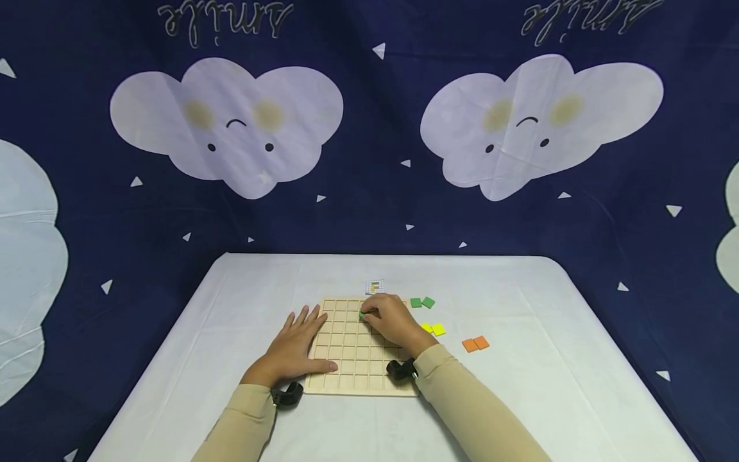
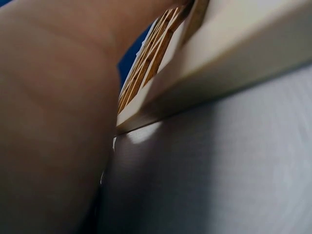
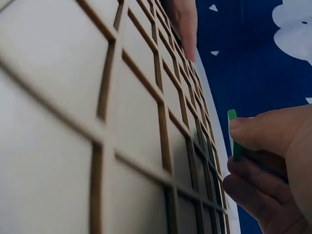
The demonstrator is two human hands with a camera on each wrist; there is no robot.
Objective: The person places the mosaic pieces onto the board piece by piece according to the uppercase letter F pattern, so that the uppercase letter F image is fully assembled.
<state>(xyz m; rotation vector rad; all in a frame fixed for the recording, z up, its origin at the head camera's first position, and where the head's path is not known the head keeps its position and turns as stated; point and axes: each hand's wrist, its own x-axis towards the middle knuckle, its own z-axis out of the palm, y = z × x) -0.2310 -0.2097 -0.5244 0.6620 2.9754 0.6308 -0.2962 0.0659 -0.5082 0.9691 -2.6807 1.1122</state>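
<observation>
Tan sleeves (image 1: 479,407) nearest — left hand (image 1: 296,348) spread on board (image 1: 362,382); right hand (image 1: 394,319) pinches green tile (image 3: 237,151) — plain only in right-wrist view.

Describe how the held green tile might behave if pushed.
Pinched in the right hand, the green tile looks straight, so it's probably stiff. Small and thin, it's likely light. Being flat, it should slide rather than roll, though the ridged board could catch it.

"Smile" lettering (image 1: 226,20), twice (upside down), on the dark blue backdrop (image 1: 369,160)
</observation>
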